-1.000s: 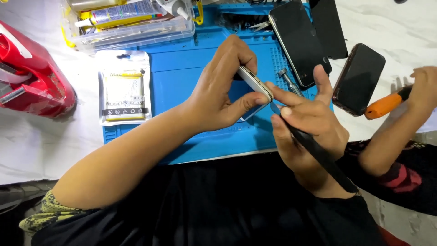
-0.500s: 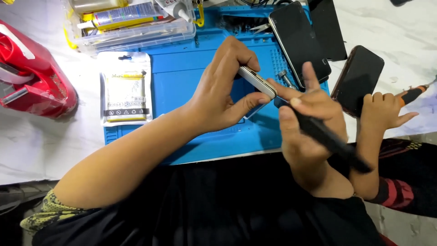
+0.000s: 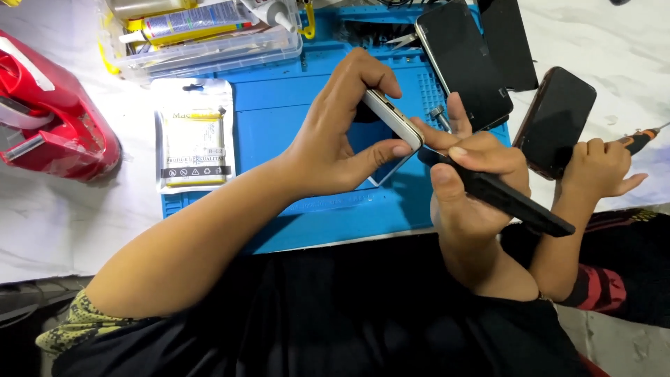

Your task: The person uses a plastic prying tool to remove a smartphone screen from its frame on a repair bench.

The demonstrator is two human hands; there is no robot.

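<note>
My left hand (image 3: pixel 342 136) grips a slim phone (image 3: pixel 391 119) on edge, thumb below and fingers over its top, above the blue work mat (image 3: pixel 279 105). My right hand (image 3: pixel 474 174) holds a long black tool (image 3: pixel 499 195), its tip set against the phone's lower end. The tool's handle points down to the right. Another person's small hand (image 3: pixel 597 167) rests on the table edge at the right, next to a dark phone (image 3: pixel 555 122) and an orange-handled screwdriver (image 3: pixel 642 139).
A packaged battery (image 3: pixel 194 136) lies at the mat's left edge. A red device (image 3: pixel 49 119) stands at far left. A clear plastic box (image 3: pixel 209 45) of tubes sits at the back. Another dark phone (image 3: pixel 464 63) and a black panel (image 3: pixel 506 42) lie at the mat's back right.
The other person's hand moved left from the screwdriver to beside the dark phone. My right hand tilted the black tool, its handle now pointing more to the right. My left hand barely moved.
</note>
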